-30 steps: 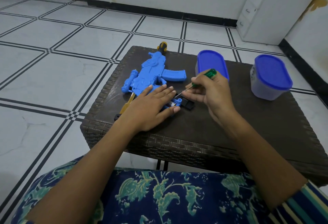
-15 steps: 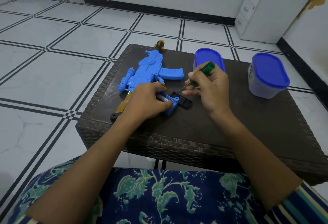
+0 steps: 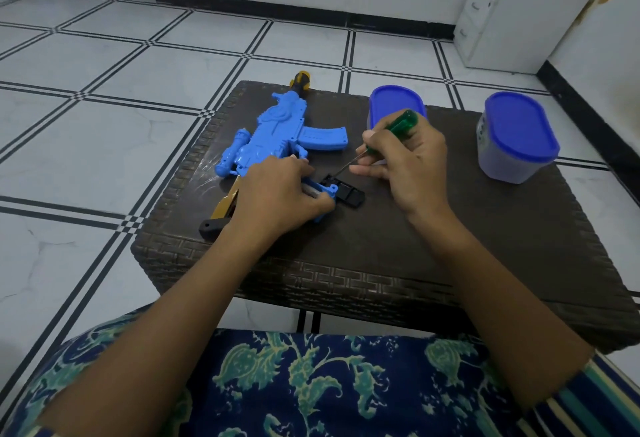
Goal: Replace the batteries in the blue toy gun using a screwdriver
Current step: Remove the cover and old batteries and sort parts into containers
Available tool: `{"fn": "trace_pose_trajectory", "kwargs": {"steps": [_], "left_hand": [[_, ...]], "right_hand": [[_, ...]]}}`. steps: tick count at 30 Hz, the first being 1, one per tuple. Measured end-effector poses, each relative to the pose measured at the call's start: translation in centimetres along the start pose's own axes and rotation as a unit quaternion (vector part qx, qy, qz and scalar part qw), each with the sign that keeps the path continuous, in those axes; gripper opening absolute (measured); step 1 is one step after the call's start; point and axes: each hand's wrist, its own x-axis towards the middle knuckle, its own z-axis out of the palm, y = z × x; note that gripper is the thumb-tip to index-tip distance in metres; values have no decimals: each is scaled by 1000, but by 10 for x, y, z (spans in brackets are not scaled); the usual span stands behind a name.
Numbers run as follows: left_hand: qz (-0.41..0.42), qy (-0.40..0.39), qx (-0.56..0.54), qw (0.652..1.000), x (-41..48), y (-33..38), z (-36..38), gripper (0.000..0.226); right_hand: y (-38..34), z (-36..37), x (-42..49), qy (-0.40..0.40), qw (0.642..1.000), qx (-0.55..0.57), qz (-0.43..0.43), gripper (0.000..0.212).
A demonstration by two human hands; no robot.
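Head camera: just back from the woven table's (image 3: 346, 284) near edge, the left hand (image 3: 277, 194) curls round the handle end of the blue toy gun (image 3: 277, 132), which stretches toward the far edge. A black cover (image 3: 348, 196) lies against that end. Beyond it, the right hand (image 3: 405, 166) grasps a green-handled screwdriver (image 3: 403, 125), tip angled toward the cover. A blue-lidded container (image 3: 396, 104) stands at the far edge, a second container (image 3: 516, 139) near the right edge.
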Motion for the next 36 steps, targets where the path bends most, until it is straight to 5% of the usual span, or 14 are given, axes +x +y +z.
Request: {"fn": "trace_pose_trajectory", "kwargs": {"steps": [9, 13, 23, 28, 32, 36], "left_hand": [[38, 75, -17, 996, 1, -13, 4, 27], [72, 54, 43, 995, -1, -17, 9, 22], [105, 16, -108, 988, -1, -19, 6, 52], [88, -3, -61, 994, 2, -20, 8, 53], [61, -15, -75, 995, 7, -21, 10, 46], [125, -5, -115, 985, 7, -19, 10, 32]], "right_hand": [[1, 3, -2, 3, 1000, 7, 4, 9], [3, 8, -2, -6, 1000, 10, 10, 15], [8, 15, -3, -22, 1000, -2, 22, 4], [5, 12, -3, 3, 1000, 6, -1, 4], [5, 6, -1, 17, 1000, 10, -15, 5], [5, 1, 1, 26, 999, 22, -19, 7]]}}
